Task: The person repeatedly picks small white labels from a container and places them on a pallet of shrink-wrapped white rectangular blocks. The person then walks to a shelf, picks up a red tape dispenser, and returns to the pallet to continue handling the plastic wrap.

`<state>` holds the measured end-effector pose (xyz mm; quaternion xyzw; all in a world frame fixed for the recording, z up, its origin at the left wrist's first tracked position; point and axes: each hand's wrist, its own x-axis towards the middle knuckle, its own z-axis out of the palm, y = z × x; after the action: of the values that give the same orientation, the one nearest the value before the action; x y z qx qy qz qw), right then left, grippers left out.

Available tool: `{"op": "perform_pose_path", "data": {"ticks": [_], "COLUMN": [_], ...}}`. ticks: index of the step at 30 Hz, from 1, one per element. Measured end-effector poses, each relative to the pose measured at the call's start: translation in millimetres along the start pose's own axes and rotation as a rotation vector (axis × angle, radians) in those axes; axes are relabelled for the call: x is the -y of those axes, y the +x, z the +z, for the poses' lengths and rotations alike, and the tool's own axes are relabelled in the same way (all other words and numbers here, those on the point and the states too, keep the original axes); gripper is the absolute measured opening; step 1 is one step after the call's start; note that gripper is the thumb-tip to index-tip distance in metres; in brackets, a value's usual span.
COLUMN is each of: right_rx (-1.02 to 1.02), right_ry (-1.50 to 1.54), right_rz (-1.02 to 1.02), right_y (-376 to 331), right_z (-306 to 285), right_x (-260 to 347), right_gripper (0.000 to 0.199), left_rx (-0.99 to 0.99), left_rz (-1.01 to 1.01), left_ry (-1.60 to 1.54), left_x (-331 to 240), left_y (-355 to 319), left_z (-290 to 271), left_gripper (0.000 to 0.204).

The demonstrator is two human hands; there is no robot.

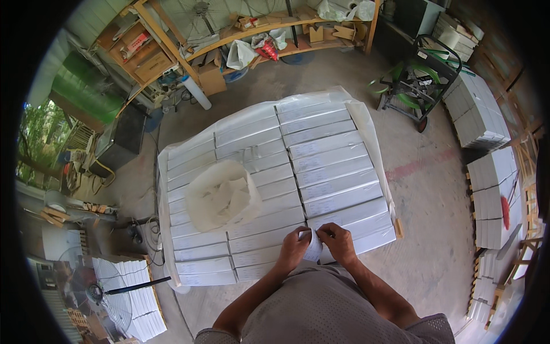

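Observation:
My left hand [295, 247] and my right hand [338, 243] come together just in front of my body, above the near edge of a broad stack of long white boxes [252, 192]. Between them is a small white printed label sheet [313, 247], which looks curved. Fingers of both hands are closed in a pinch at its upper end. A translucent whitish tub [197, 213] stands on the boxes to the left, with crumpled pale paper scraps [231, 196] inside. Behind the tub lies a bit of clear plastic or tape [250, 153].
Plastic wrap [366, 132] hangs round the stack's sides. A black wheeled cart [421, 80] stands far right, near stacked white boxes [475, 109]. Wooden shelving [252, 31] with bags and cardboard runs along the back. At lower left is a standing fan [94, 292].

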<state>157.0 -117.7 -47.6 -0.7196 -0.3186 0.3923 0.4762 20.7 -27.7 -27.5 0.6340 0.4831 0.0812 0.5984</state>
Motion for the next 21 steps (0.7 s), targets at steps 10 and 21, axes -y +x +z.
{"op": "perform_pose_path", "data": {"ticks": [10, 21], "right_rx": [-0.464, -0.568], "right_ry": [0.447, 0.017], "right_rz": [-0.09, 0.127], "right_y": [17, -2], "right_z": [-17, -52], "right_x": [-17, -85], "right_gripper": [0.022, 0.022], "left_rx": [-0.257, -0.672], "left_rz": [0.163, -0.226], "left_ry": [-0.051, 1.065], "left_x": [2, 42], "left_y": [2, 73], "left_z": [-45, -205], "left_gripper": [0.015, 0.045]}}
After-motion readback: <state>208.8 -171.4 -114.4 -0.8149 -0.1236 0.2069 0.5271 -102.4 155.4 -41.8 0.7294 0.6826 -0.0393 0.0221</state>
